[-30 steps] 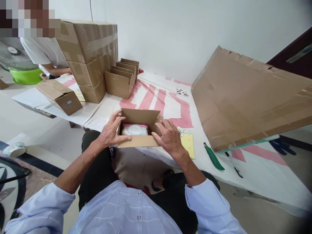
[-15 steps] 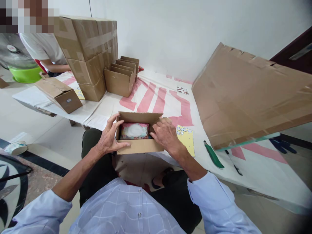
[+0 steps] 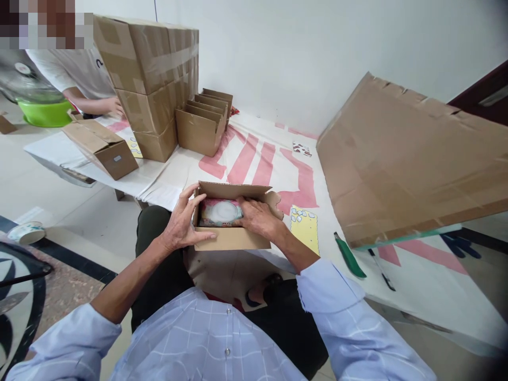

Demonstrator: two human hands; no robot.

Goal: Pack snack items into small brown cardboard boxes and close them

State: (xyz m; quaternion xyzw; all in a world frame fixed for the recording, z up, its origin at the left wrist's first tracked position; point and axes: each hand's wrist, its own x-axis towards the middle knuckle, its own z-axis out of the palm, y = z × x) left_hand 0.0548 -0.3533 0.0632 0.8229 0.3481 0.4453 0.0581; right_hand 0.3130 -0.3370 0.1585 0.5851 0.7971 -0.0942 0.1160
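Note:
A small open cardboard box (image 3: 232,241) rests at the near edge of the table, above my lap. Inside it lies a pink and white soft packet (image 3: 219,212). My left hand (image 3: 180,222) grips the box's left wall, thumb along the front and fingers over the rim. My right hand (image 3: 257,217) reaches into the box from the right, its fingers pressed down on the packet's right end.
A yellow sticker sheet (image 3: 305,227) and a green-handled knife (image 3: 349,256) lie right of the box. A large flat cardboard sheet (image 3: 413,159) leans at the right. Stacked taped cartons (image 3: 153,79), a row of open small boxes (image 3: 202,124), another person (image 3: 79,74).
My right hand has moved from the box's right outer wall into the box and onto the packet. My left hand has stayed on the left wall.

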